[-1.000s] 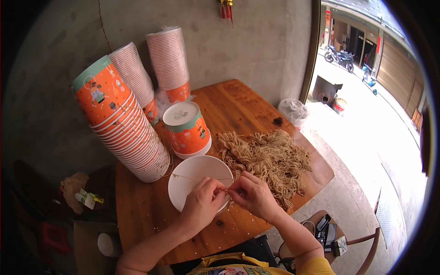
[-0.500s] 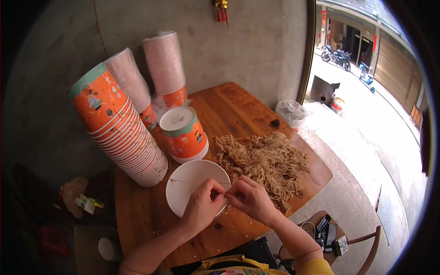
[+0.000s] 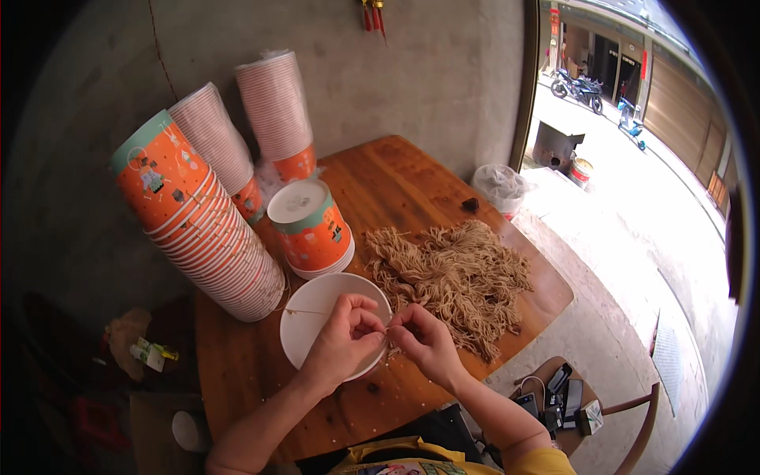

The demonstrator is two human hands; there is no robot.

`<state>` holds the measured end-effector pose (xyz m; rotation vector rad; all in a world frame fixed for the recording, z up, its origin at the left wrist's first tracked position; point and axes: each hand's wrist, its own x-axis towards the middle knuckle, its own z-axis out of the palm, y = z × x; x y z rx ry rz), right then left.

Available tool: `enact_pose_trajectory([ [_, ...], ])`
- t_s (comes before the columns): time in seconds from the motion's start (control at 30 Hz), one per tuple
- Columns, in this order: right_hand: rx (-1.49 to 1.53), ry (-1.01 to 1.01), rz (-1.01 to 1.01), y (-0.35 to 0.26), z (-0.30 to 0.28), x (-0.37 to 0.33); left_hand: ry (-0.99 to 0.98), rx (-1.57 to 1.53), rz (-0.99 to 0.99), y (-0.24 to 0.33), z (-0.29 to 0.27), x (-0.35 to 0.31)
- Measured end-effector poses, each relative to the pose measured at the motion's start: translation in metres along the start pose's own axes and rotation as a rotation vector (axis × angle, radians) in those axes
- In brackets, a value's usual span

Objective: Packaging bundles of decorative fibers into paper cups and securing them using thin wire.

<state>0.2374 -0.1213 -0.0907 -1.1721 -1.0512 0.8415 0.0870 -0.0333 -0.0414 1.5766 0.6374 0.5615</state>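
Over the right side of a white-lined paper bucket (image 3: 303,336), my left hand (image 3: 347,342) and my right hand (image 3: 426,339) meet with their fingertips almost touching. Both pinch a thin tan string (image 3: 307,312). It stretches over the bucket's mouth from the left rim, where a loose bit sticks out, and goes behind my left hand. My fingers hide the string's ends. Just right of the bucket lies a loose heap of tan strings (image 3: 455,277).
A tall leaning stack of orange paper buckets (image 3: 202,222), strings across their sides, stands left. Behind are an upturned bucket stack (image 3: 313,229) and two plastic-wrapped stacks (image 3: 277,107). A dark lump (image 3: 470,204) sits near the wooden table's (image 3: 396,178) right edge. A stool (image 3: 558,396) holds small devices.
The fingers of my left hand have lifted and spread a little, while its thumb and fingertip stay at the string. My right hand has shifted slightly. The view has tilted a little.
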Motion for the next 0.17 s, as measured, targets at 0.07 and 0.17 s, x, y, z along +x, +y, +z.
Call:
enact_pose_trajectory([
  [0.07,-0.002,-0.009,0.022,-0.0046,-0.0001,-0.0007,0.004,-0.002,-0.014,0.0019,-0.0004,-0.0013],
  [0.17,-0.049,-0.018,0.058,-0.0106,-0.0007,-0.0024,0.002,-0.035,-0.048,0.0034,-0.0007,-0.0025],
])
